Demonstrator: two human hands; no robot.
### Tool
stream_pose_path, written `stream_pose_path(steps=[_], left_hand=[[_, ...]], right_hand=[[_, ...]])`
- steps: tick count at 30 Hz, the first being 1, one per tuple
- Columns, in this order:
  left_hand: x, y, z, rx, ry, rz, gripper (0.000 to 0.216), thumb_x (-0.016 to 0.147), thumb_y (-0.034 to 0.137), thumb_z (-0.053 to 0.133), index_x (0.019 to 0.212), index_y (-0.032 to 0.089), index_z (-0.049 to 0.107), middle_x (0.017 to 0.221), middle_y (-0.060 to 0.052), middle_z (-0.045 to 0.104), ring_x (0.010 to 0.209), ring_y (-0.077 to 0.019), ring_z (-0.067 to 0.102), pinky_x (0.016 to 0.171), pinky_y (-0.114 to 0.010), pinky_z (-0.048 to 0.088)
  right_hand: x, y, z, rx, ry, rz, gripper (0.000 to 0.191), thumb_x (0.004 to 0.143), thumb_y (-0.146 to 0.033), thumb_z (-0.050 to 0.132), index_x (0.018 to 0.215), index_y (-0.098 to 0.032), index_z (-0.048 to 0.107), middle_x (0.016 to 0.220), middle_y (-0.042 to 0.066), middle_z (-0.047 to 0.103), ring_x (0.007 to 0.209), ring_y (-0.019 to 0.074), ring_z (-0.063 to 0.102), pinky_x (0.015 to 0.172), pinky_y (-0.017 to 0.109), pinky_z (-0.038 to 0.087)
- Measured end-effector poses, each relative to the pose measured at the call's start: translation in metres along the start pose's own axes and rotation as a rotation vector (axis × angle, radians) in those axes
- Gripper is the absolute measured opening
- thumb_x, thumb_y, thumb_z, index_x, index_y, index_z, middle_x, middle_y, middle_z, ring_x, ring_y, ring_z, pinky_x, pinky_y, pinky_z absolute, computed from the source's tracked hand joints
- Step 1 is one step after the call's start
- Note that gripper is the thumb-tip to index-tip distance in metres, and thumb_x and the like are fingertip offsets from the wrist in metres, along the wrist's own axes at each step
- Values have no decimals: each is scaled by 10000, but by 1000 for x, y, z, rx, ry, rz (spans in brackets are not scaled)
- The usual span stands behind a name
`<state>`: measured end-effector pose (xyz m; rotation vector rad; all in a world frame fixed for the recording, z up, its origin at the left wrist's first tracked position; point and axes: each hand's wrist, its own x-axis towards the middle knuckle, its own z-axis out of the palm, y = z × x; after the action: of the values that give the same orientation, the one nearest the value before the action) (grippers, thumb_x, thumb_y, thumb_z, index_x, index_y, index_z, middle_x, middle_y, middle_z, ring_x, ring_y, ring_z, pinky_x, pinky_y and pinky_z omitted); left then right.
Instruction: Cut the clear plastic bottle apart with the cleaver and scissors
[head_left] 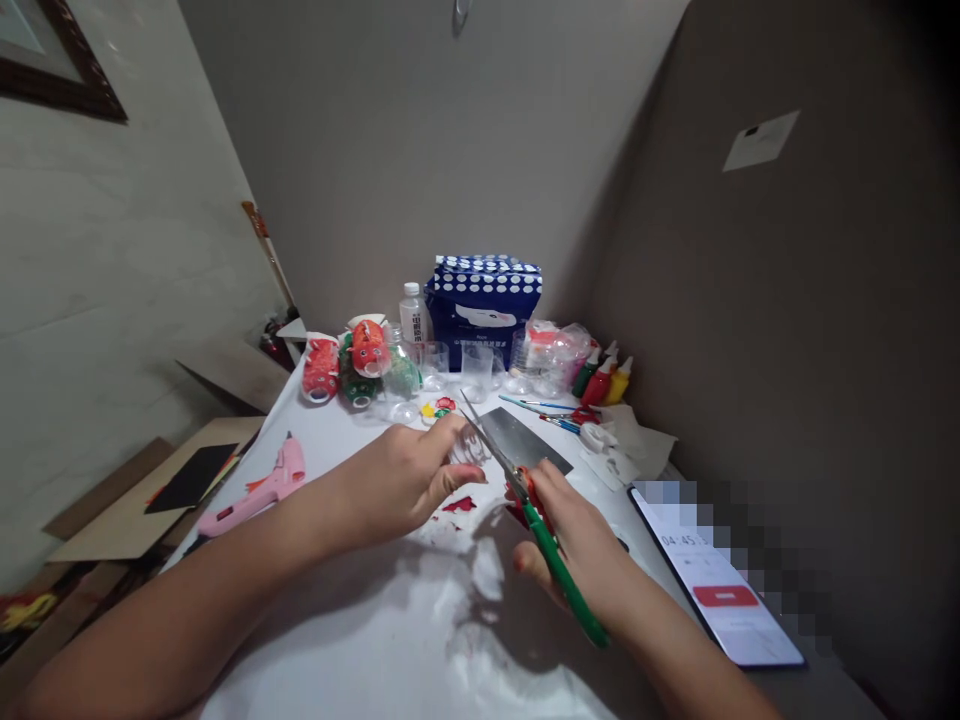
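My left hand [401, 478] pinches a clear plastic piece [471, 445] with thumb and fingers; its full shape is partly hidden. In my right hand [574, 530] are scissors [559, 572] with a green handle, the blades pointing up and left beside the clear piece. The blades look parted, one close to the plastic. Something red [516, 500] shows at the right fingers, too covered to name. Red stains mark the fingertips. Below the hands, a red paint smear [459, 505] lies on the white-covered table [360, 620].
A pink glue gun [274, 480] lies left. Behind stand red and green painted figures [367, 350], clear cups [476, 370], a bottle [412, 312] and a blue bag [484, 315]. Right are paint bottles [600, 380], brushes [536, 404], a grey sheet [529, 440] and a phone [720, 580].
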<state>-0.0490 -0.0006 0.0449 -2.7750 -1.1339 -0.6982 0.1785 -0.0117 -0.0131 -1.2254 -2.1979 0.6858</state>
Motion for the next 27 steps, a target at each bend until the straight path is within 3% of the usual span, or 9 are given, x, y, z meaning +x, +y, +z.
stream_pose_path(steps=[7, 12, 18, 27], left_hand=[[1, 2, -1, -104, 15, 34, 308, 980, 453, 312, 930, 175, 434, 524, 59, 496, 417, -135, 498, 437, -224, 309], [0, 3, -7, -108, -33, 5, 341, 977, 467, 306, 914, 173, 468, 518, 54, 487, 430, -138, 497, 444, -226, 329], [-1, -2, -13, -253, -98, 49, 225, 970, 380, 392, 996, 172, 477, 561, 50, 557, 463, -111, 527, 470, -198, 353], [2, -14, -23, -424, -116, 171, 270, 964, 381, 391, 827, 178, 505, 564, 46, 496, 460, -78, 455, 463, -184, 346]], right_hand=[[0, 5, 2, 33, 117, -1, 385, 722, -498, 711, 747, -223, 443, 762, -19, 453, 656, 163, 437, 604, 287, 322], [-3, 4, 2, 62, 158, -41, 387, 734, -503, 704, 710, -216, 444, 734, -14, 461, 650, 163, 439, 601, 288, 327], [-4, 5, 3, 59, 192, -100, 395, 734, -510, 701, 692, -217, 440, 713, -9, 464, 633, 160, 435, 584, 283, 331], [-4, 8, 8, 1, 340, -242, 413, 765, -493, 675, 669, -228, 373, 641, -28, 436, 572, 133, 401, 541, 256, 307]])
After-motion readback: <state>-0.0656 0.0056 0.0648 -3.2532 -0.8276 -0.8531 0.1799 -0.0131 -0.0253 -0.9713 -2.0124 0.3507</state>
